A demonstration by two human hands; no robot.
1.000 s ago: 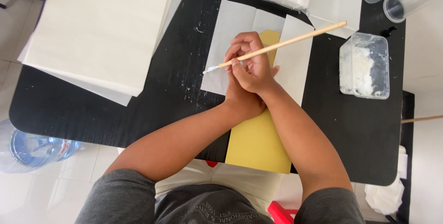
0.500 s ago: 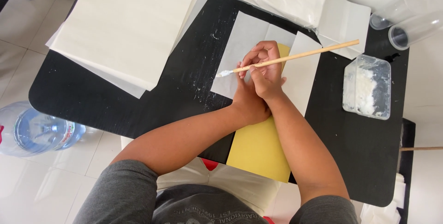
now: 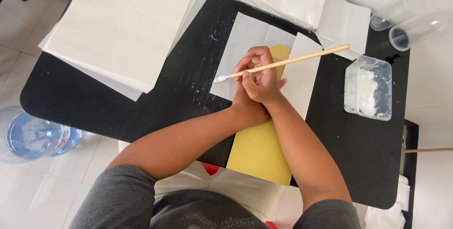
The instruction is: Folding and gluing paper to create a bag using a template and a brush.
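- Right hand grasps a wooden brush, its white tip over the white paper.
- Left hand lies under it, grip hidden, cannot tell.
- Yellow strip lies near on the bench.

Single head-worn view, looking almost straight down from above the shoulders onto a black table. Close enough to fill the frame with both forearms and the tabletop; tiled floor visible along the left edge. No second view, so nothing shared.
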